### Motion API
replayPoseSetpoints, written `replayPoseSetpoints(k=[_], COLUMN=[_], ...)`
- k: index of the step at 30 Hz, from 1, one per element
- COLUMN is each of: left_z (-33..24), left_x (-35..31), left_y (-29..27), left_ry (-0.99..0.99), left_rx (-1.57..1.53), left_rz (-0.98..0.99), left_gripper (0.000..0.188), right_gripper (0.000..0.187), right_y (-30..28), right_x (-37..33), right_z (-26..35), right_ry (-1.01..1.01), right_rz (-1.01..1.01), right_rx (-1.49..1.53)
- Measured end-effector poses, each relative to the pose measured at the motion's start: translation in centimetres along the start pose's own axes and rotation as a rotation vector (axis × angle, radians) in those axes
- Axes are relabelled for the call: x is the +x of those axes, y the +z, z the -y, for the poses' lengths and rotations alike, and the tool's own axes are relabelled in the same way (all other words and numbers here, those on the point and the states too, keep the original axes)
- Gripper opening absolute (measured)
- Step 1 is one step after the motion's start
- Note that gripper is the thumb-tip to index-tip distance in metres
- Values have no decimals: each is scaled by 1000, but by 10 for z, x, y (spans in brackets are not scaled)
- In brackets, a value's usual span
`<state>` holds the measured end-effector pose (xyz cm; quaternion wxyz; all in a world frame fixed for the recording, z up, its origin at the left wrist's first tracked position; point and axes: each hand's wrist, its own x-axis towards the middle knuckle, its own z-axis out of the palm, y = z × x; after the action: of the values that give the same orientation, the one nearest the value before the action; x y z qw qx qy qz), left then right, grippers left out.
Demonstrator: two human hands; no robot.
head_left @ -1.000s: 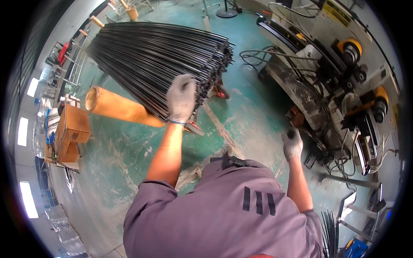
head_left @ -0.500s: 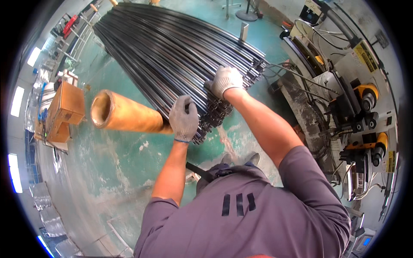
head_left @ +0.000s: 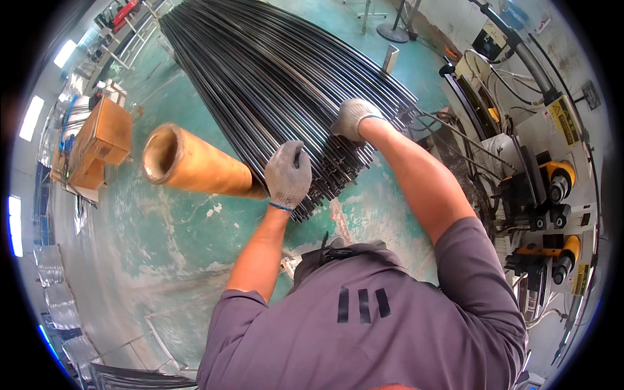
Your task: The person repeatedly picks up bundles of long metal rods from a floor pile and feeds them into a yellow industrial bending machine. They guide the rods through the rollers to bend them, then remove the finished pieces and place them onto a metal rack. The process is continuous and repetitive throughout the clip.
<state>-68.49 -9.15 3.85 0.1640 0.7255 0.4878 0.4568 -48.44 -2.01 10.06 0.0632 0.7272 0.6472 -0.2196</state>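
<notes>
A large bundle of long, thin black metal rods (head_left: 260,71) runs from the far left toward me, with uneven ends at the near side. My left hand (head_left: 288,175), in a grey-white knit glove with a blue cuff edge, is curled closed at the bundle's near left edge, fingertips partly hidden. My right hand (head_left: 356,119), gloved alike, rests farther along the rod ends with its fingers bent down around rods. Both hands touch the bundle. A thick brown cardboard tube (head_left: 211,162) points leftward, its right end beside my left hand.
Cardboard boxes (head_left: 104,140) stand at the left. Along the right is a machine with orange-yellow motors (head_left: 560,182), cables and thin bars reaching toward the bundle. An upright metal post (head_left: 390,58) stands at the bundle's far side, near a round-based stand (head_left: 393,32). The green floor (head_left: 175,240) is worn.
The view has turned slightly, shifting the bundle and machine in the picture. My right hand sits a little farther forward on the rods and looks more bunched. The left stays at the bundle's edge.
</notes>
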Motion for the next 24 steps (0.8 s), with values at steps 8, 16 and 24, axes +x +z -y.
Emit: replayPoseSetpoints(k=[8, 16, 24], left_z=[5, 2, 5], left_x=[-2, -2, -4], left_y=[5, 3, 2], left_ry=[-9, -3, 37], left_rx=[-18, 2, 0], left_rz=[-32, -49, -57], left_gripper=[11, 11, 11], right_gripper=[42, 12, 26], right_y=[8, 18, 12], right_x=[11, 9, -16], right_z=[-10, -41, -37], right_ry=[-99, -248, -96], right_rz=[-38, 206, 442], right_rx=[-28, 823, 1310])
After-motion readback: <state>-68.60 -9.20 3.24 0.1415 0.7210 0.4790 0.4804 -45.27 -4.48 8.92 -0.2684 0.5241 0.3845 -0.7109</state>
